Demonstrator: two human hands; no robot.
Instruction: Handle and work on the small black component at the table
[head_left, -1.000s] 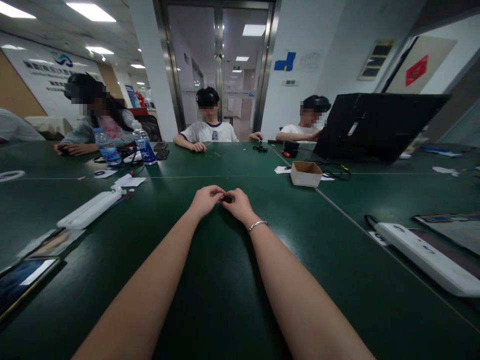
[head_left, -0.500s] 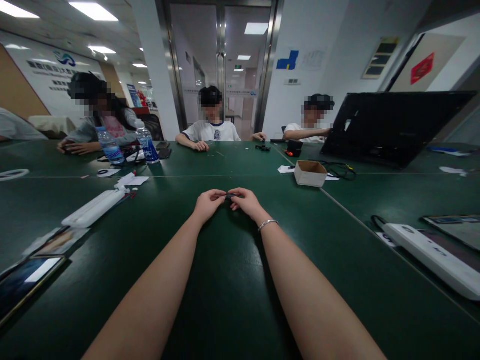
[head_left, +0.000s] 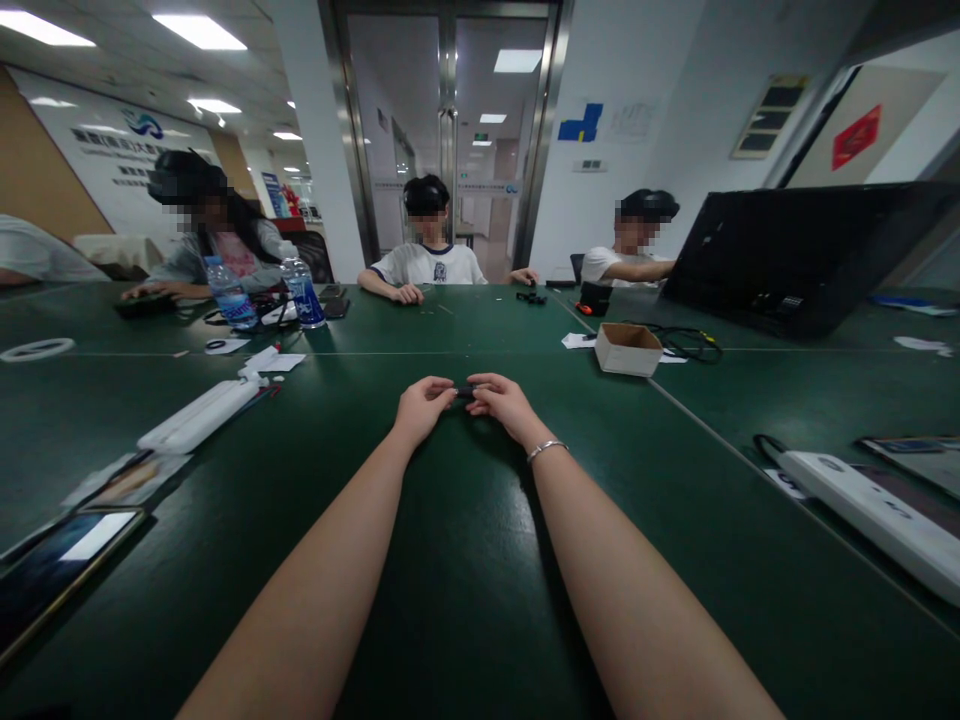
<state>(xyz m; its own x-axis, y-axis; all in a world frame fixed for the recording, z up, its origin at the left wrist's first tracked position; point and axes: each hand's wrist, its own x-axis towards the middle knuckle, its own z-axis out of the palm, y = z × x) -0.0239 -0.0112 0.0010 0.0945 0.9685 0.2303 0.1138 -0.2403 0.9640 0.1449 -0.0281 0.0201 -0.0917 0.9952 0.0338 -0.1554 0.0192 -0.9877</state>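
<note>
Both of my hands meet over the middle of the dark green table (head_left: 457,560). A small dark object (head_left: 466,391) spans the short gap between their fingertips; it is too small to identify. My left hand (head_left: 425,408) pinches its left end between thumb and fingers. On the other end, the closed fingertips of my right hand (head_left: 504,402) grip it. A silver bracelet (head_left: 547,450) circles my right wrist.
An open box (head_left: 628,352) lies beyond my right hand, near black cables and a large black screen (head_left: 802,255). Power strips (head_left: 199,415) and phones flank my arms. Bottles (head_left: 302,290) stand at back left. Three people sit across the table.
My fingertips have moved slightly apart, and more of the small dark object shows between them. The view has shifted a little. At the left, a person's hand has moved beside a dark item.
</note>
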